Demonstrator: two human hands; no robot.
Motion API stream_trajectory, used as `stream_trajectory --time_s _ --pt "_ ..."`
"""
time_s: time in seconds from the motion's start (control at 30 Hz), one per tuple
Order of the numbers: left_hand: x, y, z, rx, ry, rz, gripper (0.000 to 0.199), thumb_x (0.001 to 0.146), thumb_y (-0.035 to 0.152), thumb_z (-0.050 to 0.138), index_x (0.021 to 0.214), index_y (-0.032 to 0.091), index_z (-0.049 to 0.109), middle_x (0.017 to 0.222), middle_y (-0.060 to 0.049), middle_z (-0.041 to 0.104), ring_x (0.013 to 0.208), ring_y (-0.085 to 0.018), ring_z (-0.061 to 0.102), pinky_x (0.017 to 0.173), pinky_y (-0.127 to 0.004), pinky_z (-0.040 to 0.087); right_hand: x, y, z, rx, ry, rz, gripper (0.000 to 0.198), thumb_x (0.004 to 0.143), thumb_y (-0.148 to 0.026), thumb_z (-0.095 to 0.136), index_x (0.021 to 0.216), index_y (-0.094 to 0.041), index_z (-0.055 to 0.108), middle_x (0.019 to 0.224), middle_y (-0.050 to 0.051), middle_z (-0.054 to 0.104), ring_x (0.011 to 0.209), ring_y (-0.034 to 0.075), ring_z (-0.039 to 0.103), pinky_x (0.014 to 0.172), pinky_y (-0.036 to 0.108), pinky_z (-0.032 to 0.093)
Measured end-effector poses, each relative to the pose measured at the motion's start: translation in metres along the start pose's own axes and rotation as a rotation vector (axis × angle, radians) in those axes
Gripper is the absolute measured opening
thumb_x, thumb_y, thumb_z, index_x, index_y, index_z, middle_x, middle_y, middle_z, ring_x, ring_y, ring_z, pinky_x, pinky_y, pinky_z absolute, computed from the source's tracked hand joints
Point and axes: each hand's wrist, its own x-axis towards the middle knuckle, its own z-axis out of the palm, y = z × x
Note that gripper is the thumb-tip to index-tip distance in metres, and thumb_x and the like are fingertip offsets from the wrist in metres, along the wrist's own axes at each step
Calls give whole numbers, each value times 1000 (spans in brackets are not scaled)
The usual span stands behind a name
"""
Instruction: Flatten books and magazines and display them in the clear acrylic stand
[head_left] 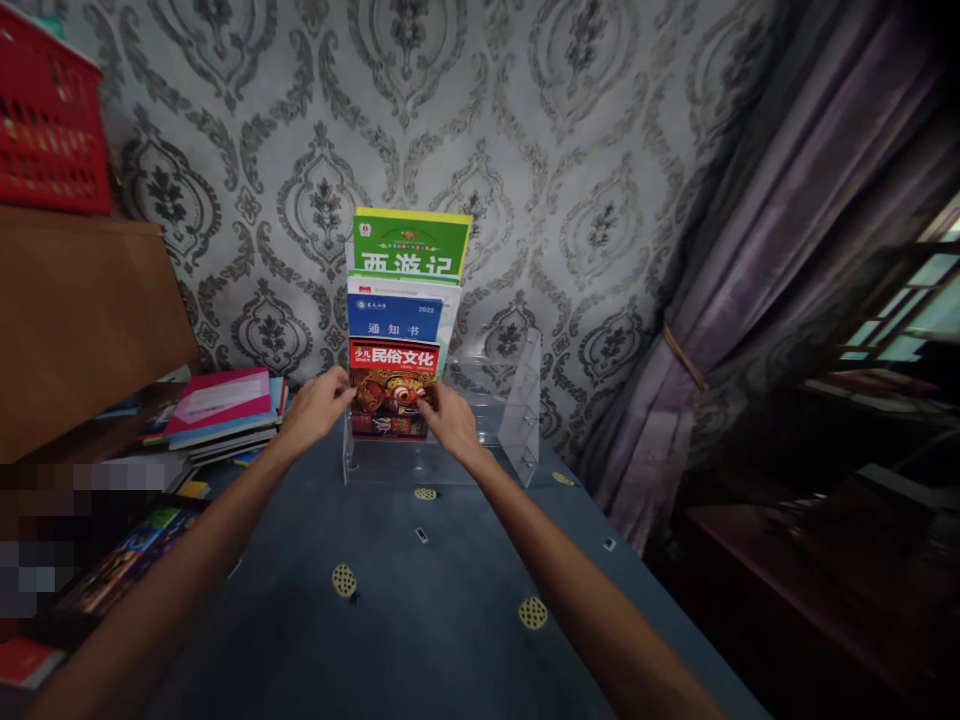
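Note:
A small book with a red title band and a carved-mask picture (396, 395) stands upright at the front left of a clear plastic tiered rack (519, 400). My left hand (321, 405) is closed at its left edge, and my right hand (451, 418) pinches its right edge. Behind it, rising in steps, are a blue booklet marked 2022 (394, 318), some white-topped booklets (405, 288) and a green book with a yellow edge (412, 240). The right part of the rack holds no books. My fingertips behind the red book are hidden.
The rack stands on a blue patterned tablecloth (420, 620) against a papered wall. At left are a pile of books (225, 405), a brown box or cabinet (90, 320) and a red basket (52, 120). A purple curtain (697, 330) hangs at right.

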Motion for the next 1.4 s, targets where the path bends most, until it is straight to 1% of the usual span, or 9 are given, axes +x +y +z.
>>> stream_trajectory --time_s 0.07,0.17,0.33,0.5,0.7,0.83,0.93,1.2,1.4 --pt "-2 0 2 41 -43 -16 16 87 29 58 100 22 64 91 -7 75 89 -26 69 74 -32 46 -2 -1 -2 -96 -34 15 30 94 -29 58 123 -19 59 111 11 71 103 25 65 81 32 46" --pt "-2 2 5 71 -58 -21 12 86 26 60 96 22 64 93 -7 75 89 -25 69 72 -31 46 -2 -2 -4 -177 -59 35 26 95 -30 58 119 -23 61 108 7 73 101 24 67 76 30 45" --pt "-1 3 8 58 -29 -11 15 88 23 58 102 20 62 98 -9 75 95 -26 69 78 -33 46 2 -3 -3 -169 -13 29 22 94 -28 58 116 -24 61 109 6 74 104 24 67 75 30 44" --pt "-4 4 9 82 -35 -18 14 89 23 58 103 20 59 96 -10 74 96 -28 69 79 -35 47 1 -4 -1 -150 -5 58 26 95 -29 59 120 -22 55 110 6 74 105 25 67 74 31 43" --pt "-7 8 9 71 -16 -78 33 90 24 58 121 17 49 94 -10 72 95 -30 70 76 -35 45 0 -10 -3 -155 -15 126 26 96 -32 60 117 -21 50 107 7 74 100 26 69 70 31 41" --pt "-8 9 9 37 -16 -90 33 91 24 57 122 17 48 94 -10 72 95 -30 70 76 -35 44 -3 -7 -1 -151 -20 118 19 96 -31 60 110 -22 51 103 6 74 97 24 69 69 30 39" --pt "-9 9 8 42 -23 -92 33 92 27 56 123 18 48 95 -9 73 97 -29 70 77 -35 45 -5 -5 4 -121 7 122 22 95 -31 60 112 -22 48 99 5 74 93 24 69 67 29 38" --pt "-9 15 5 219 -85 -110 29 99 28 47 126 19 44 104 -10 74 104 -28 70 82 -33 48 -5 0 11 -82 28 96 32 96 -30 56 124 -19 45 97 4 74 91 24 69 68 29 39" --pt "-11 24 1 317 -114 -92 30 101 27 44 128 16 41 104 -13 74 103 -30 71 80 -36 51 -3 1 10 -120 -18 114 24 97 -32 54 119 -22 54 101 4 75 98 23 69 71 29 40"
